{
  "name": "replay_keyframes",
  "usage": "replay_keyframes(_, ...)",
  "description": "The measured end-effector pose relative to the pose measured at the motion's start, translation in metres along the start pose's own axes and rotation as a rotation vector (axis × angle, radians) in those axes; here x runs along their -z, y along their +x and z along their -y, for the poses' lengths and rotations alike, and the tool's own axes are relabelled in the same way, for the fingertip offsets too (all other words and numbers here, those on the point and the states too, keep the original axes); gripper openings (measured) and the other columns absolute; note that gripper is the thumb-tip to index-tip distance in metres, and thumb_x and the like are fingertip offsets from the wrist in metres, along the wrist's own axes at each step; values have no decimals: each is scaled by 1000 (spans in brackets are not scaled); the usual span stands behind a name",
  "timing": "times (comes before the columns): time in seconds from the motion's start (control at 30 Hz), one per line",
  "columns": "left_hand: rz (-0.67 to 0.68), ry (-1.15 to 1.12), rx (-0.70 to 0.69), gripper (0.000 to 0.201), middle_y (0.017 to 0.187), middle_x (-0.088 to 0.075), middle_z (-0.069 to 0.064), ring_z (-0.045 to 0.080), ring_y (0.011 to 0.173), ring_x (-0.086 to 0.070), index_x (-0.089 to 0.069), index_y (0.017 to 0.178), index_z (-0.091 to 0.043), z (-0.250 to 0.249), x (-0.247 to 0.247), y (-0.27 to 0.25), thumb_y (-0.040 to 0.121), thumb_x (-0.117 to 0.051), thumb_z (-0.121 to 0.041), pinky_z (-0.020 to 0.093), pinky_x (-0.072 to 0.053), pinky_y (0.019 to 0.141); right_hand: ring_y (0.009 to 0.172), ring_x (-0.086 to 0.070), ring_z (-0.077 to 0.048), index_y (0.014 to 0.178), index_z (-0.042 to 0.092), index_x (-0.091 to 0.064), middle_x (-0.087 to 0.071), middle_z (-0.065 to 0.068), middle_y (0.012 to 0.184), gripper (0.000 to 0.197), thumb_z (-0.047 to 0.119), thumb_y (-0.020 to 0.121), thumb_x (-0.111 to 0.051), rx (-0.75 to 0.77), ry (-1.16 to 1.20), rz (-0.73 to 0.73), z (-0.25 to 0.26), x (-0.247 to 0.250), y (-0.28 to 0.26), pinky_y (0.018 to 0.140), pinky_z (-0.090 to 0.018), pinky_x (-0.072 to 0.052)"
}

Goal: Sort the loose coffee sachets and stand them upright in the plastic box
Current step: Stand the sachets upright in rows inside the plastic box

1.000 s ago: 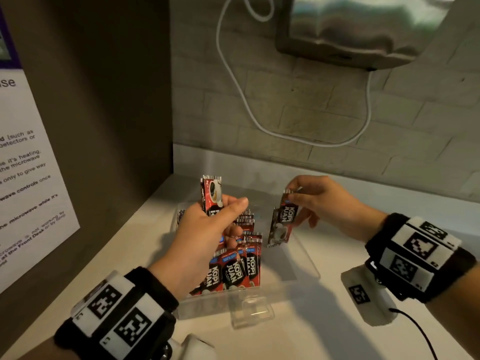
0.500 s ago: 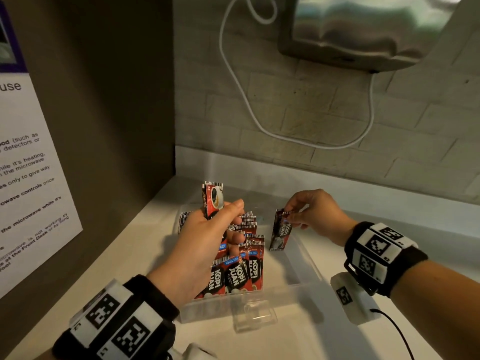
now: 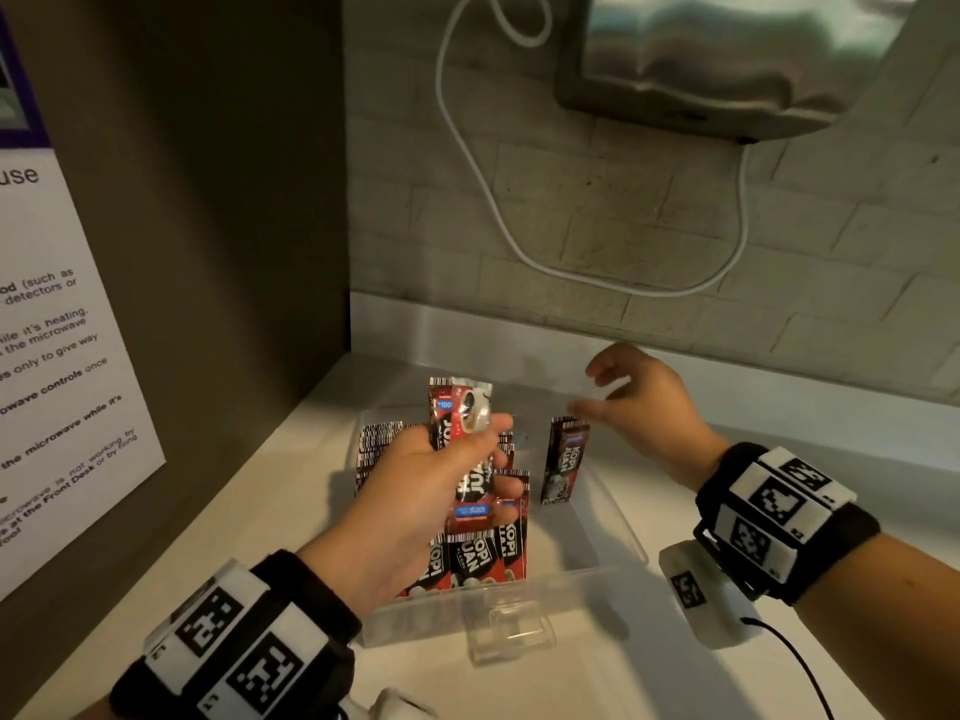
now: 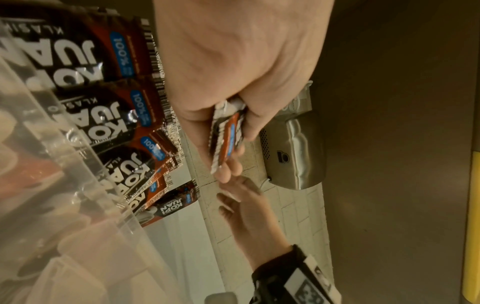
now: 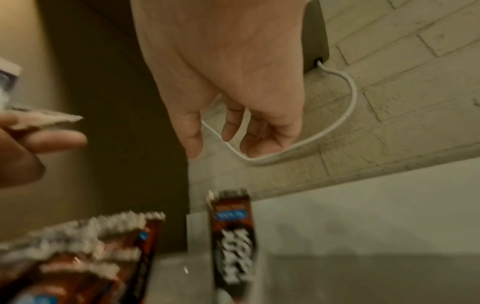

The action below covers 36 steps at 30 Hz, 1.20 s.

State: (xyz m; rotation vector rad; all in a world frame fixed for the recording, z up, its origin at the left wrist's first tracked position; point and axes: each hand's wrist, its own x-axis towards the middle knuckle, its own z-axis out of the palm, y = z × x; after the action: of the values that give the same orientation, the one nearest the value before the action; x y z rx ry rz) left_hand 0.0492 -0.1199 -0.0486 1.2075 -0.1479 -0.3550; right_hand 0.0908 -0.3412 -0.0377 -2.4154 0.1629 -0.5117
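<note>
1. I am lifting my right hand (image 3: 644, 402) away from the lone sachet (image 3: 564, 459). Half a second ago my fingertips were pinching its top edge; now the fingers are apart and loose, holding nothing, just above it at its one o'clock.
2. That sachet is now standing on its own in the plastic box (image 3: 587, 576), upright with a slight lean, apart from the packed rows (image 3: 483, 556) at its eight o'clock. I judge it placed, though with nothing beside it, it could tip over.
3. My left hand (image 3: 415, 501) is staying clamped on a small bunch of sachets (image 3: 462, 423), as it was a second ago, thumb across the front, over the box's left half. Their tops are poking up toward twelve o'clock. These are probably going in next, so the sorting is well along but unfinished.
4. The head view is showing the whole layout: box on the white counter (image 3: 649, 667), rows on the left, bare floor at the right.
5. The left wrist view is showing what the head view hides: the held sachets (image 4: 227, 133) edge-on between thumb and fingers, looking like two or three, and the row fronts through the clear wall (image 4: 85, 156).
6. The right wrist view is confirming my empty palm (image 5: 233, 61), with the freed sachet (image 5: 233, 242) below it, blurred.
</note>
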Motion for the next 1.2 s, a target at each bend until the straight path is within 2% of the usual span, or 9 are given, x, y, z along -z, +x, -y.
replay_keyframes(0.1, 65, 79, -8, 13, 81, -73, 10, 22, 62, -68, -70, 98, -7, 2, -2, -2, 86, -67, -10, 31, -58, 55, 71, -55, -14, 91, 19, -63, -62, 0, 89, 30, 31, 70, -80, 50, 334, 94, 38, 11, -14, 60, -22, -41)
replay_keyframes(0.2, 68, 141, -16, 5, 80, -75, 12, 21, 59, -67, -71, 85, -8, 3, -5, -3, 81, -72, -9, 29, -56, 56, 67, -56, -11, 98, 8, -65, -62, -4, 79, 39, 27, 66, -74, 96, 504, 424, 66, 18, -30, 58, -19, -42)
replay_keyframes(0.33, 62, 163, -25, 11, 75, -74, 9, 16, 57, -66, -70, 86, -10, 1, -4, -3, 77, -75, -7, 26, -52, 52, 50, -58, -3, 86, -3, -63, -63, -3, 61, 16, -12, 74, -70, 104, 468, 485, 68, 20, -32, 48, -10, -42)
replay_keyframes(0.43, -17, 88, -50, 18, 62, -68, 5, 10, 50, -61, -67, 91, -4, -1, 1, -1, 75, -74, 2, 20, -47, 45, 46, -56, -5, 71, 2, -57, -61, -4, 56, 20, -13, 72, -71, 78, 494, 415, 58, 29, -30, 44, -12, -40)
replay_keyframes(0.6, -84, 54, -102, 12, 57, -63, 2, 7, 48, -56, -68, 90, 0, -1, -2, 3, 78, -72, 0, 19, -44, 43, 64, -60, -18, 75, -4, -61, -68, -20, 75, 19, -12, 68, -76, 143, 206, 654, 58, 31, -41, 63, -32, -55)
replay_keyframes(0.73, -40, 164, -89, 12, 58, -61, 2, 9, 48, -54, -62, 79, -9, 2, -14, 1, 80, -72, -2, 19, -43, 43, 75, -66, -15, 90, 0, -58, -71, -15, 85, 30, -17, 70, -72, 166, 313, 633, 69, 29, -43, 72, -34, -56)
replay_keyframes(0.87, -81, 48, -12, 19, 62, -52, 0, 8, 46, -36, -62, 94, -9, -1, -10, 3, 90, -62, -27, 20, -28, 39, 56, -61, -1, 92, 5, -54, -66, -2, 71, 24, -14, 80, -64, 118, 304, 503, 64, 35, -32, 47, -13, -44)
replay_keyframes(1.03, -69, -104, 117, 17, 58, -41, -1, 8, 43, -24, -51, 90, -14, -8, 2, 1, 96, -42, -27, 18, -15, 39, 56, -65, -17, 106, 16, -47, -71, -13, 83, 26, -1, 90, -58, -82, 349, 283, 30, 35, -14, 47, -27, -48)
replay_keyframes(1.2, -65, -42, 135, 18, 72, -55, 4, 9, 47, -42, -59, 95, -8, -7, 8, 1, 95, -43, -14, 17, -27, 38, 65, -63, -24, 91, 13, -55, -65, -13, 82, 6, 11, 96, -52, -165, 377, 275, 11, 22, -15, 51, -29, -50)
